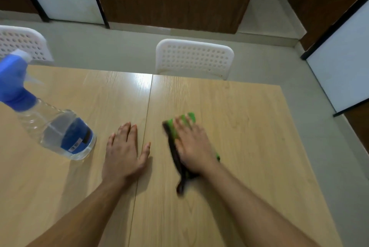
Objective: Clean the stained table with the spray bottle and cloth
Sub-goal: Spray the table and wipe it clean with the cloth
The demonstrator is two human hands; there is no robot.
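Wood made up the big table (pixel 249 147), which had a thin seam down its middle, and two white chairs (pixel 194 58) stood past its far edge. Near the left side stood the bottle (pixel 58 127), clear with a blue label and a blue spray top, and just right of it the left hand (pixel 124 155) lay flat on the wood with its fingers straight and spread. Right of the seam, the right hand (pixel 192 145) pressed flat on the green and dark cloth (pixel 175 147), fingers out straight, and both looked blurry.
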